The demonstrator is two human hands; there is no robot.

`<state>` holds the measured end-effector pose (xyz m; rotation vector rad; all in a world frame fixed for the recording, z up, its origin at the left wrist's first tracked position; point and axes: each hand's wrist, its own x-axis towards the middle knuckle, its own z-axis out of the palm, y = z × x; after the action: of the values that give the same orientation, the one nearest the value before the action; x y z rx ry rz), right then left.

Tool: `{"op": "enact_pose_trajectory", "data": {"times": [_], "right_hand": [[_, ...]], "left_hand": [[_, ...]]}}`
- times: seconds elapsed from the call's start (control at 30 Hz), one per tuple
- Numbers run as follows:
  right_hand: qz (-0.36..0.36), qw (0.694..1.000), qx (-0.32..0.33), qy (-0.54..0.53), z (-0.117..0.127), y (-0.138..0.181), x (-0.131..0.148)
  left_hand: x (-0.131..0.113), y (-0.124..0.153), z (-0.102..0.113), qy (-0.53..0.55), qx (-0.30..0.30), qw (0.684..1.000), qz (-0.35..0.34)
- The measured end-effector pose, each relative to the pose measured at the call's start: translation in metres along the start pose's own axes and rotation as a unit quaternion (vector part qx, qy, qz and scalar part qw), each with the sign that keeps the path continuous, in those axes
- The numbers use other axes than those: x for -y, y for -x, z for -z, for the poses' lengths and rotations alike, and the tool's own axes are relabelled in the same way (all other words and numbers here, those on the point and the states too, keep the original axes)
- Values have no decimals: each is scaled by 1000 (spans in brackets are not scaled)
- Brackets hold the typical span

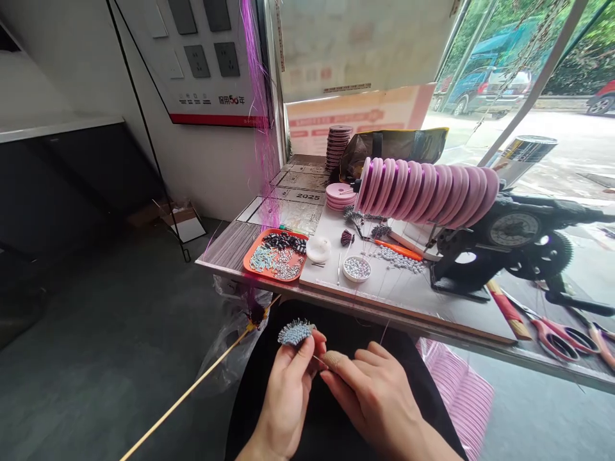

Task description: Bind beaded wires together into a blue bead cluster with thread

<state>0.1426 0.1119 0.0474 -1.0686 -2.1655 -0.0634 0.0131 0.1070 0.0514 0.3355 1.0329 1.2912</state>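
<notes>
Over my lap, my left hand (288,390) pinches a rounded blue-grey beaded piece (295,332) with fine tips bristling along its upper edge. Close beside it, my right hand (372,384) is closed, thumb and forefinger together on a thin strand (319,360) that runs toward the left fingers. Whether this is thread or wire I cannot tell. The lower end of the beaded piece is hidden by my left fingers. Beyond my hands, on the white board, are a bowl of pale beads (357,269) and a red tray (248,261) with black, turquoise and silvery beads.
A black hand-cranked winder (504,237) carries a row of pink spools (427,192). Scissors (557,339) lie at the right edge. An orange-handled tool (398,250) rests among loose beads. Purple threads (266,147) hang at the left, above a long thin stick (192,388).
</notes>
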Motion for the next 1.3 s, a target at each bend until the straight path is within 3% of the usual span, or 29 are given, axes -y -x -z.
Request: {"op": "enact_pose_trajectory", "data": {"times": [0.13,0.23,0.3,0.37,0.4,0.43,0.53,0.63,0.73,0.83,0.97,1.17,1.3], "right_hand": [[14,1000,-24,4,-5,-2,4],[42,999,-31,7,-1,-5,3],[40,999,-31,10,6,-5,-2],[22,999,-36,6,15,-5,-9],[13,999,-38,0,19,-5,-12],[5,999,-42,-6,22,-5,-15],[-2,998,-65,-17,26,-6,-16],[7,996,-85,-15,22,-7,-12],[11,995,-96,-16,17,-6,-7],[7,995,-100,-17,15,-5,-7],[5,995,-97,-18,15,-5,-8],[-5,995,-94,-22,12,-3,-7],[-16,995,-97,-15,8,-3,-4]], "left_hand": [[-2,-1,-6,104,6,993,54],[-18,-8,-6,160,11,982,96],[-38,-16,0,177,-9,984,16],[-58,-24,8,201,-35,971,-123],[-65,-26,12,193,-31,968,-159],[-67,-27,15,156,-13,977,-148],[-52,-19,15,-33,53,998,-6],[-24,-5,4,-133,65,989,11],[-9,3,-10,-118,36,992,-15],[-9,5,-18,-77,51,996,0],[-8,4,-17,-76,60,995,1],[6,7,-15,-136,8,989,-61],[5,7,-17,-84,5,996,-43]]}}
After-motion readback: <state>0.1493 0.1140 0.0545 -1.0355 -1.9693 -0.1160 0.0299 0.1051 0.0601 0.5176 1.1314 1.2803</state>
